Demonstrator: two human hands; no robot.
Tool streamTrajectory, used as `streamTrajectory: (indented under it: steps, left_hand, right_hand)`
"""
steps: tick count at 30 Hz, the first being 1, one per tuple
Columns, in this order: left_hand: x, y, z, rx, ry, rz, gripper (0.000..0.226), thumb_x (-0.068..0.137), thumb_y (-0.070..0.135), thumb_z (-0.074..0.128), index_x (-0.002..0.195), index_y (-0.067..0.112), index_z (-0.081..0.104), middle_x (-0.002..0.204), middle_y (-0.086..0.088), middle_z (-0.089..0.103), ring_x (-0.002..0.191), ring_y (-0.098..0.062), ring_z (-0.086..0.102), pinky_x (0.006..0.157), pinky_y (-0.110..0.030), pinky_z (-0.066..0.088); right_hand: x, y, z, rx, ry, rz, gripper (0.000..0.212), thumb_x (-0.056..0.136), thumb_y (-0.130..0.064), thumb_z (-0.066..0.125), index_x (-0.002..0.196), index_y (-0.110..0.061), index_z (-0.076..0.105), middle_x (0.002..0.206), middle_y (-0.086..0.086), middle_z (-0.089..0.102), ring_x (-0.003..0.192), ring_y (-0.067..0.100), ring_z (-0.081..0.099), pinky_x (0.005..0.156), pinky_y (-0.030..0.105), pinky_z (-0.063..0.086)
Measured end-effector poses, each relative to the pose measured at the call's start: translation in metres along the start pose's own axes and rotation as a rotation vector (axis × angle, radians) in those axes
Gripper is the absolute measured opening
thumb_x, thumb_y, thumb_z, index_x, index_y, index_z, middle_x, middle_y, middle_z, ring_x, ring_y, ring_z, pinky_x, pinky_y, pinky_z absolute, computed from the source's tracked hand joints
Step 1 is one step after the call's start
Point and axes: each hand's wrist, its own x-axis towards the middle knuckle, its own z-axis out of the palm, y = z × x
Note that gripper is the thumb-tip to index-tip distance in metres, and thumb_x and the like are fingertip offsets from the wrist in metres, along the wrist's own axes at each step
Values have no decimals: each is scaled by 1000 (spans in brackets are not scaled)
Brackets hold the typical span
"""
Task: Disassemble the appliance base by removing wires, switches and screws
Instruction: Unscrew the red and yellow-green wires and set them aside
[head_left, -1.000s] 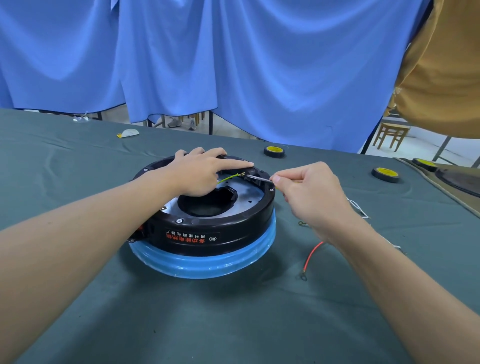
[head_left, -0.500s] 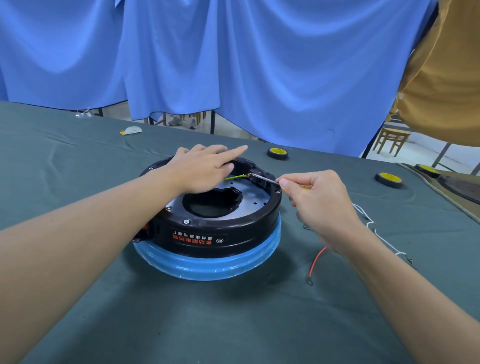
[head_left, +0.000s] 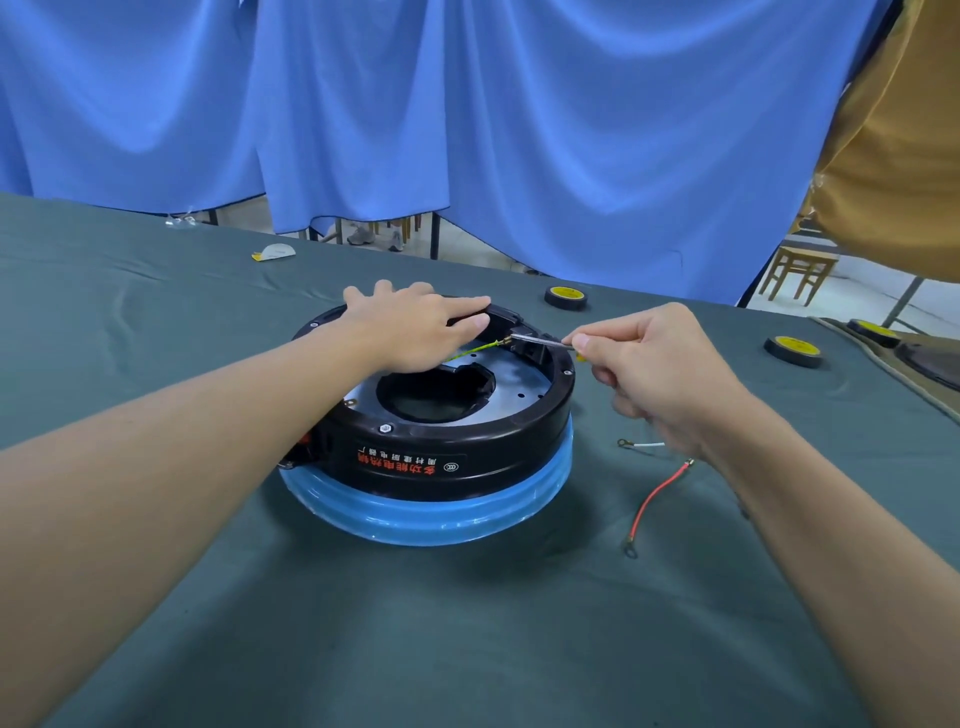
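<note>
Head view is all I have. The base (head_left: 441, 457), a black ring over a blue band, sits on the counter (head_left: 156, 338) between my two forearms. My left hand (head_left: 415, 332) lies flat across its far-left rim, fingers (head_left: 462, 304) straight and holding nothing, simply pressing the base down. My right hand (head_left: 660, 364) is just off the base's right edge. Thumb and forefinger are pinched on a thin metal tool (head_left: 540, 340) and the rest are curled in (screwdriver or pick, I cannot tell; a bit of yellow shows under the thumb).

The relation that counts is the line of that tool. Its long axis runs almost level, right to left, from my right fingers to the end of the green-yellow wire (head_left: 470, 351), which meets it at the black block (head_left: 532, 351) on the far-right rim. Whether the tip touches the wire's terminal or sits just beside it is too small to tell. The wire carries on along much the same line, down and left, and disappears under my left palm.

So the wire lies left of my right fingers and in line with the tool. The right hand is nearer the terminal; the left is nearer the wire's run. I judge the freeing move should follow that axis, with the left hand holding the base.

A red wire (head_left: 657, 491) and a white wire (head_left: 644, 445) lie loose on the counter right of the base.
</note>
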Motion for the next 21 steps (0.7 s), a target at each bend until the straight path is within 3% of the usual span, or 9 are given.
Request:
streamTrajectory:
  steps: [5, 8, 12, 14, 16, 17, 19, 21]
  left_hand:
    - [0, -2, 0, -11, -10, -4, 45, 93, 69, 9, 138, 69, 14, 151, 3, 34, 132, -41, 32, 100, -58, 22]
    - [0, -4, 2, -16, -5, -1, 45, 92, 70, 8, 137, 70, 13, 151, 4, 33, 131, -40, 32, 100, -57, 23]
    - [2, -6, 4, 5, 2, 6, 44, 92, 70, 8, 136, 71, 11, 151, 6, 32, 129, -38, 34, 99, -56, 24]
    - [3, -5, 5, 4, 9, 9, 45, 93, 68, 13, 138, 68, 14, 151, 5, 32, 130, -37, 33, 100, -55, 23]
    - [1, -2, 5, -68, 62, 40, 45, 95, 63, 26, 139, 55, 32, 147, 3, 37, 132, -33, 33, 101, -54, 24]
    - [-1, -1, 4, -125, 124, 73, 41, 95, 58, 35, 133, 44, 44, 140, 2, 41, 130, -30, 35, 100, -51, 25]
    - [-5, 1, 1, -211, 251, 168, 19, 90, 44, 55, 102, 29, 57, 119, 4, 47, 120, -24, 38, 94, -41, 25]
    - [-9, 1, -1, -201, 270, 249, 12, 81, 35, 65, 78, 29, 55, 108, 8, 46, 115, -18, 36, 91, -34, 21]
  right_hand:
    - [6, -2, -5, 198, -113, 144, 17, 90, -2, 61, 81, -3, 76, 66, 10, 47, 60, 20, 30, 39, 20, 18]
    - [4, 2, 3, 79, -41, 75, 22, 88, -11, 63, 73, -15, 78, 61, 8, 45, 61, 22, 30, 46, 27, 25]
    - [0, -1, 3, 8, -21, -27, 18, 82, -27, 62, 74, -33, 78, 48, -9, 45, 60, 19, 32, 57, 33, 29]
    - [2, -1, -2, 48, 50, -66, 17, 84, -28, 62, 75, -31, 76, 48, -10, 48, 57, 12, 36, 55, 29, 30]
    - [0, 5, 0, 67, 223, -109, 19, 87, -28, 61, 73, -27, 73, 51, -4, 53, 56, 16, 42, 58, 31, 39]
    - [-3, 10, 3, 41, 328, -132, 21, 89, -28, 60, 71, -26, 71, 55, 0, 56, 57, 20, 46, 66, 34, 45]
    - [-13, 21, 13, -17, 481, -173, 19, 93, -25, 57, 82, -29, 72, 55, -8, 59, 56, 18, 50, 83, 42, 50]
    - [-19, 30, 18, -54, 548, -245, 17, 95, -20, 56, 93, -19, 73, 47, -17, 51, 52, 10, 45, 78, 45, 51]
